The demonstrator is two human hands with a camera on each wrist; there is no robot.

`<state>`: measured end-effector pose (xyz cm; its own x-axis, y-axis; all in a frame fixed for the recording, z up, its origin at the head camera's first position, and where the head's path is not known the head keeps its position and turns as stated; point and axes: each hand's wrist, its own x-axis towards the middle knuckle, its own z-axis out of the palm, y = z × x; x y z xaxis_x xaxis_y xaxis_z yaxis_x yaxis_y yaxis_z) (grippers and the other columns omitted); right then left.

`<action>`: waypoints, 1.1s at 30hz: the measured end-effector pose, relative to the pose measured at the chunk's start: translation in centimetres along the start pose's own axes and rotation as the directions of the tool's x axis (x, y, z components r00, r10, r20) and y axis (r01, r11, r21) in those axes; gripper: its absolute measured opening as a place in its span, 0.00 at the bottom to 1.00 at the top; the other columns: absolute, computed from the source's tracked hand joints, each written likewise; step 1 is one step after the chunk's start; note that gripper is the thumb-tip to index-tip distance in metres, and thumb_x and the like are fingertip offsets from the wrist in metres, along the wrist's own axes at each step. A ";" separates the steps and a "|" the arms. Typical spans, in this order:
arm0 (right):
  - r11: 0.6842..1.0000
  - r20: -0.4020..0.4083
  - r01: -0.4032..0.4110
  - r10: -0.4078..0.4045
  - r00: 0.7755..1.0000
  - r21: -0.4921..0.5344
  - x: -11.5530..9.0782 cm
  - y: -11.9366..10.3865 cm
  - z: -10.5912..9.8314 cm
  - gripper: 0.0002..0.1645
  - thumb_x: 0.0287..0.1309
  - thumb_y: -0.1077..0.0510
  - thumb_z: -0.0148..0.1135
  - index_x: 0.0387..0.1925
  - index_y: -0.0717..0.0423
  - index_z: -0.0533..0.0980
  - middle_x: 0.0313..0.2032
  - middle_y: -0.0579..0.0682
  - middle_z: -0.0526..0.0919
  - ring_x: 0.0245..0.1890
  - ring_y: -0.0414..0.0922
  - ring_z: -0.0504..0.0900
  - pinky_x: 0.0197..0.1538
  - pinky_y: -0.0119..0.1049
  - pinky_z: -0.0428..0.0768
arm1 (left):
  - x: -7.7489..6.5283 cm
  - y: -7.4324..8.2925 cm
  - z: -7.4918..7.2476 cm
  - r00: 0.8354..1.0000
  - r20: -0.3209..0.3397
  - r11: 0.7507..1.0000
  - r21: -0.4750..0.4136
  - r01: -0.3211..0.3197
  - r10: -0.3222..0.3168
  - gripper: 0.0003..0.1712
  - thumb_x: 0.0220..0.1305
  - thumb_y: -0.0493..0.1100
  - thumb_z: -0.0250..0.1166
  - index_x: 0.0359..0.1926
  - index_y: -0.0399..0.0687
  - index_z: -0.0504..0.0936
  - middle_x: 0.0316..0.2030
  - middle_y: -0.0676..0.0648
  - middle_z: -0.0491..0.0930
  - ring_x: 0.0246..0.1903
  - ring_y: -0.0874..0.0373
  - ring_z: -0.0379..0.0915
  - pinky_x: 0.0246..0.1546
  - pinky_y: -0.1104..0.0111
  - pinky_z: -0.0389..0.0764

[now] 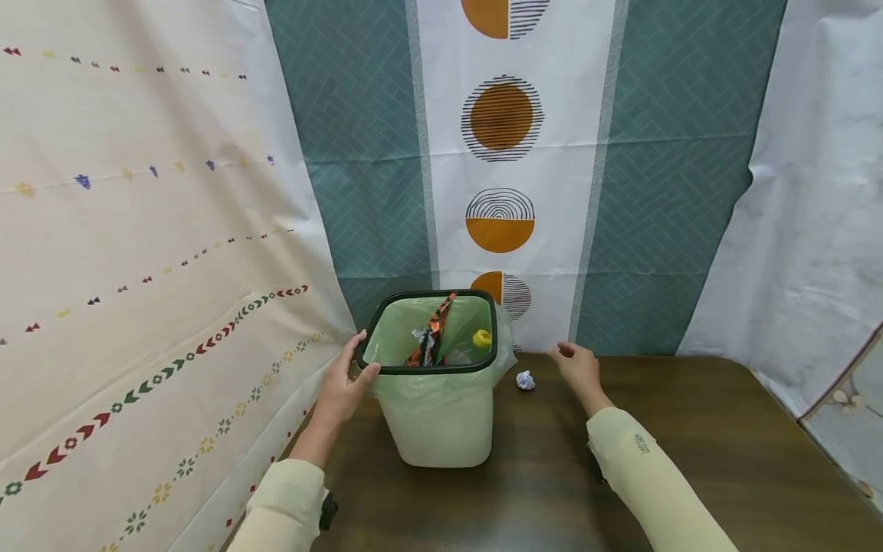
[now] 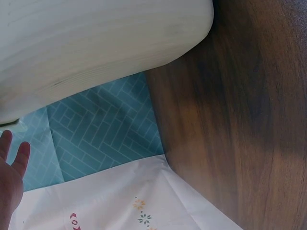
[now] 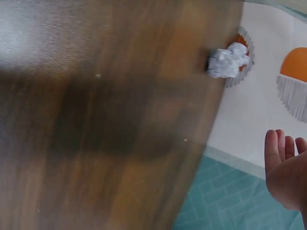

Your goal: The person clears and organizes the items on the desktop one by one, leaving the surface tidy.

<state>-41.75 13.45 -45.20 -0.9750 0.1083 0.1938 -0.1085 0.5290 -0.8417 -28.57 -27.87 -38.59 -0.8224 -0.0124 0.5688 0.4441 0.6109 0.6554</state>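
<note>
A pale trash bin (image 1: pixel 441 429) with a dark rim and a light green liner bag (image 1: pixel 393 330) stands on the table. Inside it lie an orange and black wrapper (image 1: pixel 436 326) and something with a yellow cap (image 1: pixel 482 338). At the bin's left rim is my left hand (image 1: pixel 341 387), its fingers stretched out; in the left wrist view the fingers (image 2: pixel 20 158) look straight, close by the rim. To the right of the bin lies a crumpled paper ball (image 1: pixel 526 380). My right hand (image 1: pixel 578 372) hovers to the right of the ball, apart from it and holding nothing.
The brown wooden table (image 1: pixel 690 429) extends to the right and toward me. Behind it hangs a green and white patterned cloth (image 1: pixel 662 230). A cream cloth (image 1: pixel 172 307) with small motifs hangs along the left side, close to my left arm.
</note>
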 end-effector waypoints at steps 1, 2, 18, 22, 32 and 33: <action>1.000 0.004 -0.001 0.001 1.000 0.001 0.0 0.3 0.3 0.32 0.68 0.49 0.60 0.62 0.69 0.72 0.58 0.68 0.77 0.60 0.63 0.73 0.61 0.56 0.70 | 0.0 -0.1 0.0 1.000 -0.001 1.000 -0.003 -0.001 0.001 0.39 0.66 0.56 0.61 0.73 0.46 0.63 0.69 0.35 0.64 0.68 0.39 0.61 0.65 0.43 0.61; 1.000 0.008 -0.003 0.003 1.000 0.001 -0.1 0.6 0.5 0.31 0.68 0.49 0.60 0.62 0.69 0.72 0.57 0.68 0.77 0.60 0.63 0.73 0.61 0.56 0.70 | -0.1 -0.1 -0.1 1.000 -0.003 1.000 -0.002 -0.001 0.001 0.39 0.66 0.56 0.61 0.73 0.46 0.64 0.69 0.35 0.64 0.67 0.39 0.61 0.65 0.43 0.61; 1.000 0.067 -0.013 0.015 0.998 -0.026 -0.1 4.0 3.6 0.31 0.65 0.51 0.63 0.62 0.68 0.73 0.55 0.66 0.79 0.57 0.63 0.73 0.60 0.57 0.69 | -0.5 -0.5 0.1 1.000 -0.022 1.000 -0.019 0.005 -0.005 0.39 0.66 0.55 0.61 0.73 0.45 0.64 0.69 0.35 0.65 0.66 0.39 0.63 0.64 0.44 0.63; 0.999 0.073 -0.016 0.018 0.997 -0.029 -0.1 4.2 4.0 0.31 0.64 0.53 0.64 0.62 0.69 0.73 0.55 0.66 0.79 0.58 0.63 0.73 0.60 0.57 0.69 | -0.3 -0.5 0.2 1.000 -0.027 1.000 -0.023 -0.004 0.003 0.38 0.66 0.54 0.61 0.73 0.45 0.64 0.69 0.35 0.66 0.66 0.40 0.64 0.64 0.45 0.63; 0.999 0.097 0.004 0.001 0.995 -0.053 0.4 4.3 4.4 0.29 0.64 0.56 0.64 0.60 0.71 0.73 0.55 0.68 0.78 0.57 0.64 0.75 0.59 0.56 0.71 | -0.1 -0.3 0.4 0.999 -0.027 0.999 -0.024 -0.026 0.025 0.40 0.67 0.58 0.60 0.73 0.44 0.64 0.69 0.36 0.66 0.66 0.40 0.63 0.64 0.43 0.63; 0.999 0.102 0.001 0.005 0.995 -0.054 0.5 4.4 4.5 0.29 0.64 0.57 0.65 0.61 0.71 0.72 0.56 0.68 0.78 0.57 0.64 0.75 0.59 0.56 0.71 | -0.1 -0.3 0.4 0.999 -0.026 0.999 -0.022 -0.029 0.028 0.40 0.67 0.59 0.60 0.73 0.44 0.64 0.69 0.36 0.66 0.66 0.40 0.63 0.64 0.43 0.63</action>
<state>-43.57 12.04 -51.03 -0.9902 0.0241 0.1374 -0.0988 0.5740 -0.8129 -28.75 -27.74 -39.03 -0.8000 -0.0162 0.5998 0.4751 0.5934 0.6498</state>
